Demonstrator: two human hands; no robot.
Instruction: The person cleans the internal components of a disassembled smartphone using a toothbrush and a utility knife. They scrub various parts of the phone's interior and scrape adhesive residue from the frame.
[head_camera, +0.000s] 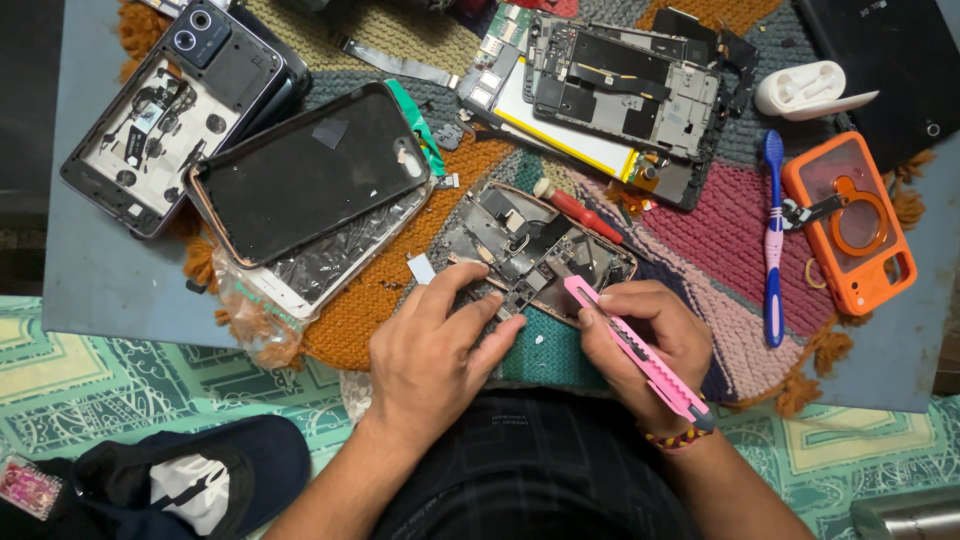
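Observation:
An opened phone frame with bare inner parts lies on a knitted mat at the table's near edge. My left hand presses its fingers on the frame's near left side and holds it down. My right hand grips a pink utility knife, whose tip touches the frame's near right edge. A red-handled screwdriver lies just behind the frame.
A black phone back sits on a cracked screen panel at left. A second stripped phone lies far left, a dismantled phone with battery at the back. A blue toothbrush, an orange case and a white earbud case lie right.

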